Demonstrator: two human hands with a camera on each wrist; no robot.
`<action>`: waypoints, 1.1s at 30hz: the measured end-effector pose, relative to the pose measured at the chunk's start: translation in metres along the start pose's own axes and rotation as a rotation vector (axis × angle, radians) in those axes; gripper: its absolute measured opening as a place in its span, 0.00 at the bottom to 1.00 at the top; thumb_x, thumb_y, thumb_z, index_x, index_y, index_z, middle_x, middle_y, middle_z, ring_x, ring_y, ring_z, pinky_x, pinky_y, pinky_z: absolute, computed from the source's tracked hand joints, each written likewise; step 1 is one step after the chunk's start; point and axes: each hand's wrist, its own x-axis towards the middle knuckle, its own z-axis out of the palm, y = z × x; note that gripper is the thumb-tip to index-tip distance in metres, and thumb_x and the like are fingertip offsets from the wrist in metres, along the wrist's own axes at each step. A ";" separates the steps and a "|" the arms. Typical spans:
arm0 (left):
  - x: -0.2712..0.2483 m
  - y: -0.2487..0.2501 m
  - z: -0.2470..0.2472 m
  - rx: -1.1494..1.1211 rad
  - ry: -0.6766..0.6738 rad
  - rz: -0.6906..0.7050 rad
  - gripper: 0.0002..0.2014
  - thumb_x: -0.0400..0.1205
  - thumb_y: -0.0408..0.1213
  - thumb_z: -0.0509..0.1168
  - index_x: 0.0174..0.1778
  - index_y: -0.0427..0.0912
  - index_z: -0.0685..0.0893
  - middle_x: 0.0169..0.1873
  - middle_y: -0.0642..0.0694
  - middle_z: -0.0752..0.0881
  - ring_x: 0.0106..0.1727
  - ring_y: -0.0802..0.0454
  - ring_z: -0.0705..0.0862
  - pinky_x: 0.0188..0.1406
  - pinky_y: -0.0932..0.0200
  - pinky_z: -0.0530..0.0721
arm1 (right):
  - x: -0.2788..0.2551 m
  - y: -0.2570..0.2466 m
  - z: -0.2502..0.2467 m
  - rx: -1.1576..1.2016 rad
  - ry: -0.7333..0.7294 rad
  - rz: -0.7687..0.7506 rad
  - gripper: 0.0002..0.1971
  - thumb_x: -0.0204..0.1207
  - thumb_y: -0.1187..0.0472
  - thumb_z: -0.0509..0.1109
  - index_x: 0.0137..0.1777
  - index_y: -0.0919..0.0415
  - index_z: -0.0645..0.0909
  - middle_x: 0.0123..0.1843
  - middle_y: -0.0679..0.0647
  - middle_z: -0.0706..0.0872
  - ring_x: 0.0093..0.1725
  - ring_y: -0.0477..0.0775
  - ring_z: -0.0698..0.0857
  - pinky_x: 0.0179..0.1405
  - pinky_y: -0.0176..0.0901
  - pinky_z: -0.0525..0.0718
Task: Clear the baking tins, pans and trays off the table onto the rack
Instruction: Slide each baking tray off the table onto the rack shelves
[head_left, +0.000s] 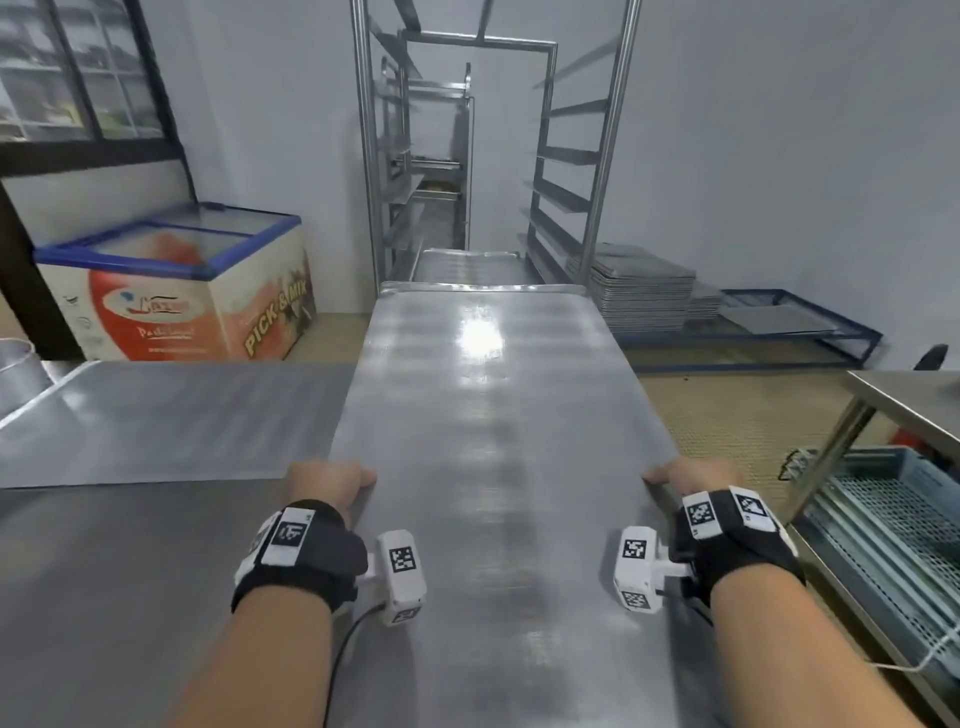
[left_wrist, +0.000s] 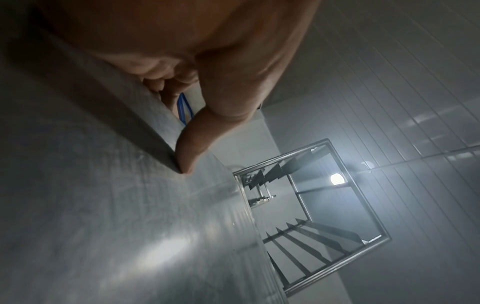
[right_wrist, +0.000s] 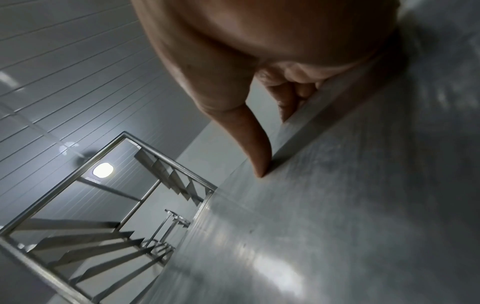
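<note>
Before the rack (head_left: 493, 156), both hands (head_left: 332, 480) grip a tray (head_left: 493, 415).

Left hand (left_wrist: 207, 61) gripping tray (left_wrist: 103, 205) edge, thumb atop.

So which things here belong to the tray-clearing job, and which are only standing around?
Part of the job:
- tray, gripped by left hand and right hand
- rack
- second tray on the table

Just lying about:
- freezer
- stacked trays on the floor
- crate
</note>
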 end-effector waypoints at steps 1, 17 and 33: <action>0.017 -0.005 0.005 0.050 -0.007 0.013 0.24 0.55 0.32 0.81 0.44 0.26 0.86 0.45 0.37 0.91 0.47 0.40 0.90 0.53 0.37 0.89 | 0.004 -0.003 0.000 -0.017 0.000 0.004 0.21 0.67 0.70 0.82 0.58 0.78 0.84 0.41 0.60 0.84 0.34 0.56 0.80 0.29 0.44 0.75; 0.093 0.057 0.102 0.177 0.061 0.005 0.29 0.66 0.25 0.81 0.63 0.21 0.81 0.57 0.29 0.86 0.56 0.31 0.87 0.61 0.32 0.85 | 0.126 -0.070 0.061 -0.071 0.012 0.057 0.12 0.67 0.75 0.79 0.37 0.75 0.76 0.30 0.58 0.78 0.32 0.57 0.80 0.38 0.49 0.82; 0.167 0.101 0.184 0.024 0.075 -0.062 0.16 0.81 0.17 0.66 0.64 0.24 0.74 0.59 0.36 0.84 0.58 0.41 0.84 0.35 0.57 0.88 | 0.251 -0.131 0.124 -0.282 -0.112 -0.047 0.19 0.76 0.68 0.73 0.66 0.74 0.81 0.65 0.67 0.85 0.64 0.65 0.85 0.56 0.49 0.84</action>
